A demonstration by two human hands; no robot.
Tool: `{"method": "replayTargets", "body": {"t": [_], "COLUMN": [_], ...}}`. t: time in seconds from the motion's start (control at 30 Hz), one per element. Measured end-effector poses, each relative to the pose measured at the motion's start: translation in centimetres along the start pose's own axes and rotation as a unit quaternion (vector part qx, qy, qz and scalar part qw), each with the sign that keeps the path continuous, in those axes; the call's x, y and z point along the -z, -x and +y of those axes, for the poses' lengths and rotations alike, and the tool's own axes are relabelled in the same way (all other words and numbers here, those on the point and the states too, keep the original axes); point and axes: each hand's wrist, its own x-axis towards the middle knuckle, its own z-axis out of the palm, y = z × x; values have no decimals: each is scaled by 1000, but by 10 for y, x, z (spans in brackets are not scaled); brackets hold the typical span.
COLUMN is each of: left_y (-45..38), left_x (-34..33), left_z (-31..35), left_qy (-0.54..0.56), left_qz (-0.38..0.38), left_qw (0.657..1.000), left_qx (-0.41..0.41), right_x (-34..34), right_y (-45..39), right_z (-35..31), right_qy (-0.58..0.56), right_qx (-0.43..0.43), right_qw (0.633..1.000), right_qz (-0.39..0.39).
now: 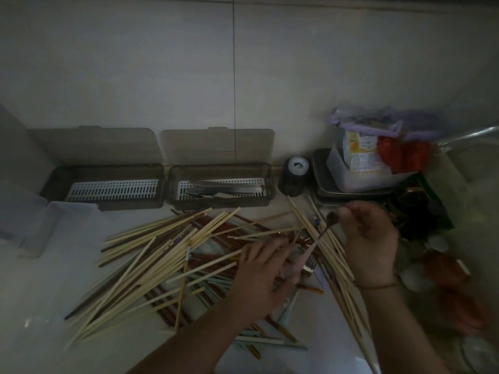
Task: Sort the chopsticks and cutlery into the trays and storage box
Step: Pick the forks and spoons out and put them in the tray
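Pink-handled spoon (321,238) sits pinched at its dark bowl end in the right hand (370,238), fingers curled round it above the pile. Left hand (259,276) lies over the heap with fingers bent down among forks (307,263) and pale handles; whether its grip has closed on any of them cannot be told. Bamboo chopsticks (151,255) sprawl across the white tabletop (40,306), crossed over dark red ones (216,230), with a further bundle (340,273) running under the right wrist. Behind the heap stand two smoky trays with lids raised: the left tray (105,184) shows only its slotted insert, the right tray (221,184) holds metal cutlery (226,188). A clear storage box (35,225) sits at far left. Crowding the right side are a dark jar (295,176), a container stuffed with packets (372,157) and dim clutter. Pale wall tiles (162,63) rise behind in weak light.
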Motion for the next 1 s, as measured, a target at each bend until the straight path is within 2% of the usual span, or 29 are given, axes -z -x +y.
{"method": "replayTargets", "body": {"t": [0.1,0.17,0.27,0.33,0.43,0.5,0.63,0.67,0.7,0.77,0.8,0.87,0.93,1.0], "left_y": [-27,-38,-46,-54,-66,-72,-74,-73,-71,-64,-60,-53,-47,-44], "left_x": [17,25,38,48,65,72,77,76,77,81,83,86,85,83], "left_z": [21,24,17,8,-9,-17,-42,-51,-60,-76,-82,-88,-92,-95], "left_qy": [239,281,347,415,505,510,456,419,353,169,94,41,41,39], "left_qz": [7,15,54,102,176,192,195,187,167,95,72,68,83,95], "left_qw": [967,950,914,867,770,753,781,804,841,918,936,946,946,950], "left_qx": [92,134,203,257,348,369,378,379,374,347,331,314,311,296], "right_x": [-20,-34,-51,-60,-70,-77,-97,-102,-108,-120,-126,-138,-148,-154], "right_y": [4,8,15,22,32,33,18,10,0,-17,-24,-33,-37,-39], "right_z": [-5,-9,-9,-1,7,9,4,3,3,1,-1,-4,-8,-3], "right_qy": [-40,-51,-88,-33,28,6,-36,-39,-28,35,62,25,-31,-25], "right_qx": [-6,2,-28,-39,-16,-38,-126,-134,-133,-121,-121,-175,-256,-281], "right_qw": [995,993,991,989,971,965,958,958,959,957,954,943,920,910], "right_qz": [-87,-110,-99,-141,-239,-259,-257,-252,-249,-261,-266,-281,-294,-305]}}
